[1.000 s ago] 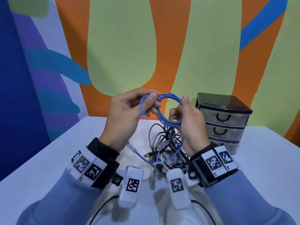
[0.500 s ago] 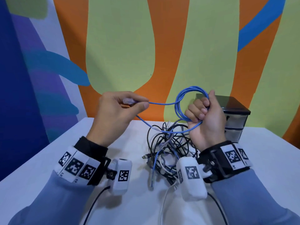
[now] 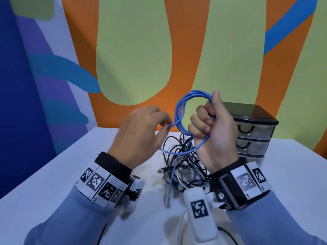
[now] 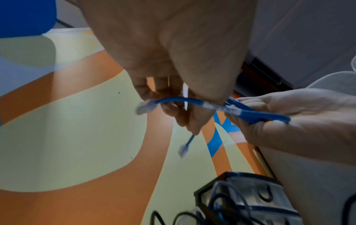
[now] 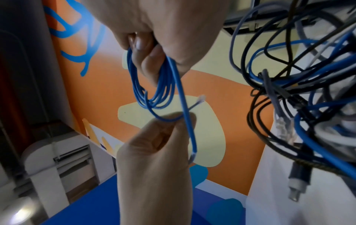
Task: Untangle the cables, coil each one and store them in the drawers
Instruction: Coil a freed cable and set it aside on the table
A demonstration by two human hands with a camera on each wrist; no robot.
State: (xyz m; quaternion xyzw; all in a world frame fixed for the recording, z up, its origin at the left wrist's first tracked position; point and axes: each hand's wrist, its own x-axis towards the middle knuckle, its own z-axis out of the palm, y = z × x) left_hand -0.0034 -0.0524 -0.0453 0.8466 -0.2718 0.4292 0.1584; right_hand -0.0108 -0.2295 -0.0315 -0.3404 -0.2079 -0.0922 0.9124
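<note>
My right hand (image 3: 210,124) grips a coiled blue network cable (image 3: 180,110) above the table, its loops standing up beside the fist. My left hand (image 3: 154,124) pinches the free end of that blue cable (image 4: 179,101) right at the coil's left side; a clear plug (image 4: 143,107) sticks out past the fingers. In the right wrist view the blue coil (image 5: 152,85) hangs from the right fingers and the left fingers (image 5: 169,126) pinch a strand under it. A tangle of black, white and blue cables (image 3: 182,167) lies on the table below both hands.
A small black-topped drawer unit (image 3: 251,131) with three shut translucent drawers stands at the back right of the white table (image 3: 53,174). A painted wall rises directly behind the table. One loose blue cable end (image 3: 168,200) trails toward the front edge.
My left hand has moved right, from holding the cable's end stretched out to the left, up against the coil. The right hand keeps its grip on the coil.
</note>
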